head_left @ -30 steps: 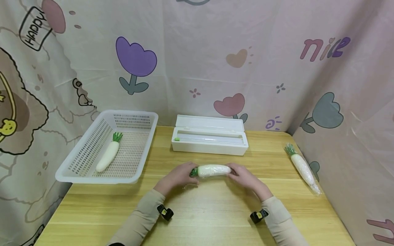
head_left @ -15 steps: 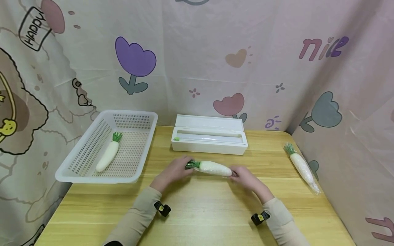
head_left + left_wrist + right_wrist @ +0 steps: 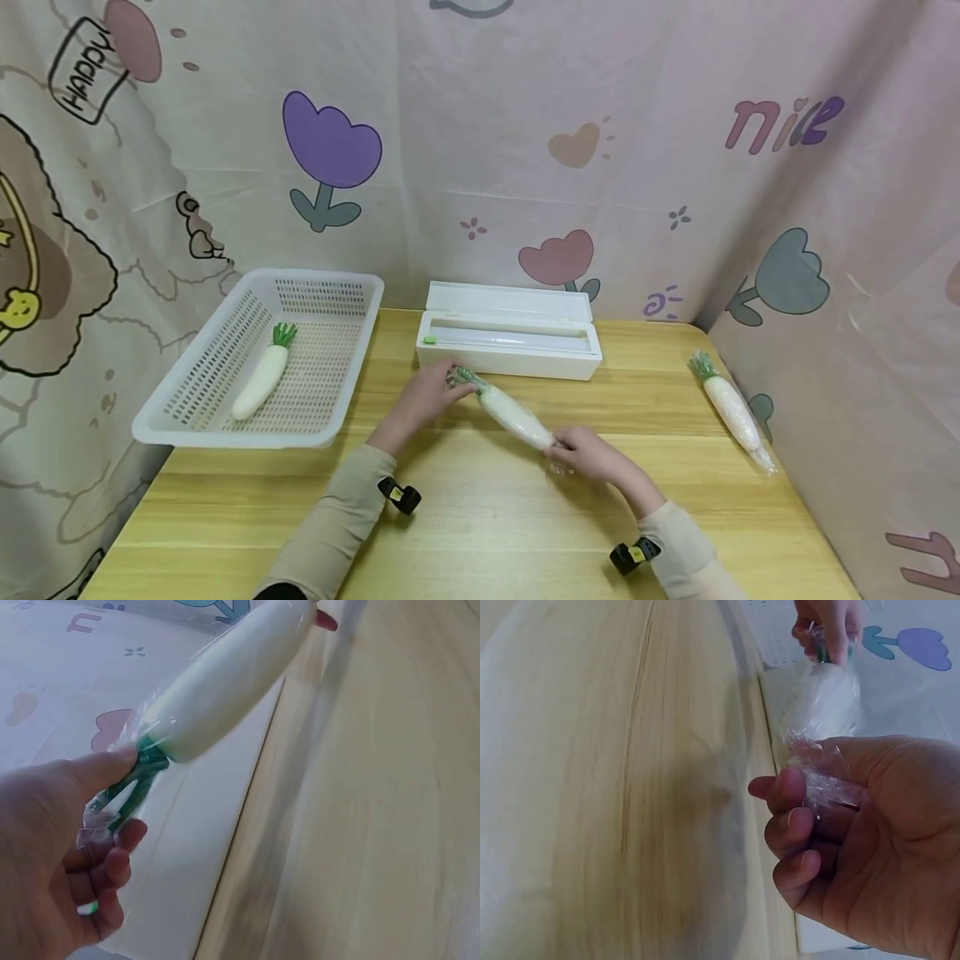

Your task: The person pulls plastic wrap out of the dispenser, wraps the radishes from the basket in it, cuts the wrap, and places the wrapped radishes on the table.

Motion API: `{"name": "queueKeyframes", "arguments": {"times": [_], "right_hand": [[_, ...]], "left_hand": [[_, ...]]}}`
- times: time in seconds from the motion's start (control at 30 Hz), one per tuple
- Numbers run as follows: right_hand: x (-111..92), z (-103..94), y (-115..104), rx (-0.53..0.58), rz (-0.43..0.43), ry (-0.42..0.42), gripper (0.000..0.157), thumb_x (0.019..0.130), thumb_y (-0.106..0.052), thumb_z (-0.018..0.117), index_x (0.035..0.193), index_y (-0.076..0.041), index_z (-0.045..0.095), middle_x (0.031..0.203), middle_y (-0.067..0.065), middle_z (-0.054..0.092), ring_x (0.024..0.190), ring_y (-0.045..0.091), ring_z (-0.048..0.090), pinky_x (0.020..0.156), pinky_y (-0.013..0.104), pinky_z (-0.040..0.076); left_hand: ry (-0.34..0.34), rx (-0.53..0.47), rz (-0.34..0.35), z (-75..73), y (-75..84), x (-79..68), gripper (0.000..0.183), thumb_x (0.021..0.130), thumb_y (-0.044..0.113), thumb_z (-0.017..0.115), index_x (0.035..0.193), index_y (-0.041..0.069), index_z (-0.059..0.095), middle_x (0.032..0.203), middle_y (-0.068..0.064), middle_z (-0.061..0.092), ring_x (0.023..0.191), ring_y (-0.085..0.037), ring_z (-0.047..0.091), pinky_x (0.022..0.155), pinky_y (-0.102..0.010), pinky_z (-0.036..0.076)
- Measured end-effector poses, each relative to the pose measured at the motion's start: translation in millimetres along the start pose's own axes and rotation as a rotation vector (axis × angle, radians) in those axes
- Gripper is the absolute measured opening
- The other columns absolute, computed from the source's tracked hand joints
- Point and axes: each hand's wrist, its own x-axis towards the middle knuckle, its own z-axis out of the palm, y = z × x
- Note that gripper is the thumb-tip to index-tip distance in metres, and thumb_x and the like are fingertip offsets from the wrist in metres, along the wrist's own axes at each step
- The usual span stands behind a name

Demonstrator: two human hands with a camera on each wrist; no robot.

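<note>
A white radish point(image 3: 514, 417) wrapped in clear film is held slantwise above the table between both hands. My left hand point(image 3: 424, 397) pinches its green leafy end, and the film bunches round the green stalks point(image 3: 142, 776) in the left wrist view. My right hand point(image 3: 592, 457) grips the opposite tip, with crumpled cling film point(image 3: 826, 780) caught between thumb and curled fingers. Just behind the radish stands a white cling film box point(image 3: 510, 363), its lid raised and a roll point(image 3: 510, 337) inside.
At the left, a white perforated basket point(image 3: 347, 367) holds an unwrapped radish point(image 3: 261, 383). Another film-wrapped radish point(image 3: 733, 413) lies near the right edge of the wooden table point(image 3: 487, 533). A printed curtain point(image 3: 450, 108) hangs close behind and at both sides.
The held radish has turned from level to slanted, its leafy end now farther back. My left hand has moved back towards the box, while my right has come slightly nearer.
</note>
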Motion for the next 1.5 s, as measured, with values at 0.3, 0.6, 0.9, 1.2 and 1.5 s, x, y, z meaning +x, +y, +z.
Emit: {"name": "queueKeyframes", "arguments": {"times": [0.3,0.6,0.9,1.2,1.5], "right_hand": [[-3.0,6.4,-11.6,-0.053,-0.035,0.086,0.019,0.094,-0.023,0.063,0.082,-0.007,0.064,0.064,-0.006,0.055,0.053,0.000,0.042,0.047,0.018,0.040],[-5.5,1.4,-1.2,-0.039,-0.093,0.144,0.020,0.098,-0.023,0.056,0.086,-0.010,0.065,0.066,-0.007,0.054,0.055,-0.001,0.040,0.050,0.019,0.040],[-4.6,-27.4,28.7,0.124,0.033,0.183,0.028,0.100,-0.026,0.053,0.089,-0.004,0.065,0.066,-0.001,0.050,0.055,0.003,0.040,0.049,0.021,0.037],[2.5,-43.2,37.8,0.448,0.152,0.099,0.034,0.104,-0.020,0.042,0.096,0.010,0.055,0.070,-0.003,0.050,0.060,0.006,0.044,0.054,0.020,0.038],[0.7,-41.5,37.2,0.602,0.175,0.127,0.028,0.105,-0.023,0.039,0.087,-0.005,0.051,0.066,-0.007,0.048,0.058,0.004,0.044,0.054,0.020,0.035]], "left_hand": [[0.039,0.028,-0.084,0.2,-1.3,-1.0,0.034,0.090,0.050,0.062,0.078,0.018,0.060,0.065,0.002,0.054,0.058,-0.015,0.049,0.053,-0.028,0.041],[-0.042,-0.170,-0.104,1.8,-13.6,-3.5,0.035,0.097,0.042,0.056,0.104,0.009,0.067,0.066,0.000,0.048,0.057,-0.012,0.042,0.052,-0.025,0.040],[-0.124,-0.117,0.135,7.2,-18.8,-24.3,0.034,0.082,0.020,0.077,0.112,0.014,0.062,0.094,0.002,0.067,0.084,-0.009,0.060,0.074,-0.023,0.052],[0.153,0.162,0.653,22.8,-3.9,-46.5,0.030,0.070,0.004,0.080,0.092,0.011,0.060,0.088,0.003,0.064,0.082,-0.011,0.060,0.077,-0.026,0.054],[0.197,0.130,0.663,23.7,1.0,-51.3,0.028,0.072,0.017,0.083,0.092,0.013,0.063,0.089,0.003,0.064,0.083,-0.012,0.060,0.077,-0.028,0.053]]}}
